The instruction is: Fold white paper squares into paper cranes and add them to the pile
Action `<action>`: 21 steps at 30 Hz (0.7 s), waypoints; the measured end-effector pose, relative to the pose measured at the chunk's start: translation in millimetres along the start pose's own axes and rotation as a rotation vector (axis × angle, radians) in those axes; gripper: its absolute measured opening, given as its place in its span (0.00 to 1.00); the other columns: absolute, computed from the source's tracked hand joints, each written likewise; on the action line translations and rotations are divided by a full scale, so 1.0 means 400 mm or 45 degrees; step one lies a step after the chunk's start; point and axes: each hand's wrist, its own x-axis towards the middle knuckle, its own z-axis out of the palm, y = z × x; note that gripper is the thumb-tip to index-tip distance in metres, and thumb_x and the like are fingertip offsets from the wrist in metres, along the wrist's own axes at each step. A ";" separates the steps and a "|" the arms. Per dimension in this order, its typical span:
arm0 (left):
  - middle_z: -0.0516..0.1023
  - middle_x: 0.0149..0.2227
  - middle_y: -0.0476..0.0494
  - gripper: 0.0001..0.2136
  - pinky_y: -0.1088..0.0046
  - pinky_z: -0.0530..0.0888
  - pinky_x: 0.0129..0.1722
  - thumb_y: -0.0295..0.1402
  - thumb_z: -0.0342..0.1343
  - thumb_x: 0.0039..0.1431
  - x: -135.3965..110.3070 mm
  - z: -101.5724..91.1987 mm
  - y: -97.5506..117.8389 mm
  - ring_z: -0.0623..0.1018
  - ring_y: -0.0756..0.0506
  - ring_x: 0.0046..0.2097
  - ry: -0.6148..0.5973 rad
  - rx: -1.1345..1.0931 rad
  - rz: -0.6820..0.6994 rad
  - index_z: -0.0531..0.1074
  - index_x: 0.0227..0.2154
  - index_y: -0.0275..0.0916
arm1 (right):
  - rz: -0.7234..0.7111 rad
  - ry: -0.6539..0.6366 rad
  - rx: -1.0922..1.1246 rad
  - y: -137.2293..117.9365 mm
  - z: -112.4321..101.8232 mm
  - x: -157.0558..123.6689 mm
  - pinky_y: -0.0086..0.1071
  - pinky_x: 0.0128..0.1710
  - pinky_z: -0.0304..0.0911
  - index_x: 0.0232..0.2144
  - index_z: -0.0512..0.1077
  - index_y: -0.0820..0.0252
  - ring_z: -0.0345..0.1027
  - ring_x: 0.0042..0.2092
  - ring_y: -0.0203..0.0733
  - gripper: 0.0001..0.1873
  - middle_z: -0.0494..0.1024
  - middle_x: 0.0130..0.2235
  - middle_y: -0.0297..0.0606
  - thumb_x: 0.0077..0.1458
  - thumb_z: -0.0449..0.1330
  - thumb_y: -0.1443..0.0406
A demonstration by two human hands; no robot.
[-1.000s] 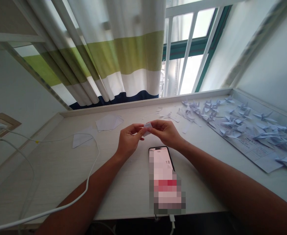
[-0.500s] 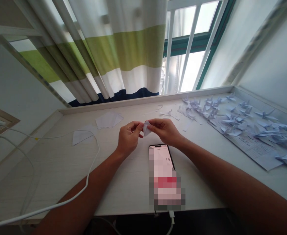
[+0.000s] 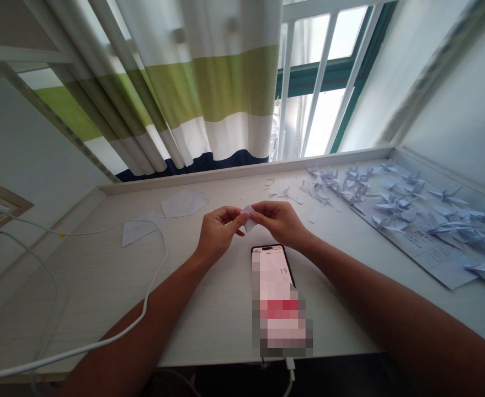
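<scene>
My left hand (image 3: 217,231) and my right hand (image 3: 279,221) meet above the white desk (image 3: 101,275), both pinching one small folded piece of pale paper (image 3: 248,216) between their fingertips. The paper is held just above the desk, beyond the top end of a phone (image 3: 277,289) that lies face up with its screen lit. Most of the paper is hidden by my fingers.
Several folded paper cranes (image 3: 395,204) lie on a printed sheet (image 3: 432,253) at the right. Paper scraps (image 3: 292,193) are scattered near the window ledge. Two flat paper sheets (image 3: 182,204) lie at the left. A white cable (image 3: 151,298) loops across the desk's left side.
My fingers have shifted slightly on the folded paper, turning it a little between the two pinches. Both hands stay in the same place above the phone.
</scene>
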 end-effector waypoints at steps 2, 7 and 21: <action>0.83 0.31 0.43 0.16 0.71 0.80 0.27 0.45 0.72 0.51 0.001 0.000 0.001 0.81 0.45 0.33 -0.005 -0.018 -0.028 0.82 0.33 0.35 | 0.006 0.014 -0.003 -0.003 0.001 -0.001 0.37 0.41 0.74 0.37 0.84 0.58 0.79 0.38 0.43 0.18 0.85 0.36 0.39 0.53 0.72 0.51; 0.83 0.29 0.44 0.16 0.70 0.79 0.28 0.45 0.72 0.51 0.000 0.005 0.006 0.79 0.47 0.29 0.033 -0.011 -0.001 0.83 0.31 0.36 | 0.002 0.031 -0.014 -0.009 0.006 -0.003 0.39 0.40 0.74 0.37 0.83 0.58 0.79 0.37 0.43 0.18 0.85 0.35 0.39 0.53 0.71 0.50; 0.81 0.27 0.46 0.17 0.71 0.76 0.32 0.48 0.66 0.59 -0.004 0.025 -0.020 0.78 0.48 0.28 0.145 0.061 0.101 0.80 0.32 0.36 | 0.006 0.075 0.106 0.010 0.018 0.001 0.40 0.42 0.75 0.36 0.83 0.59 0.78 0.36 0.43 0.20 0.84 0.34 0.39 0.51 0.72 0.49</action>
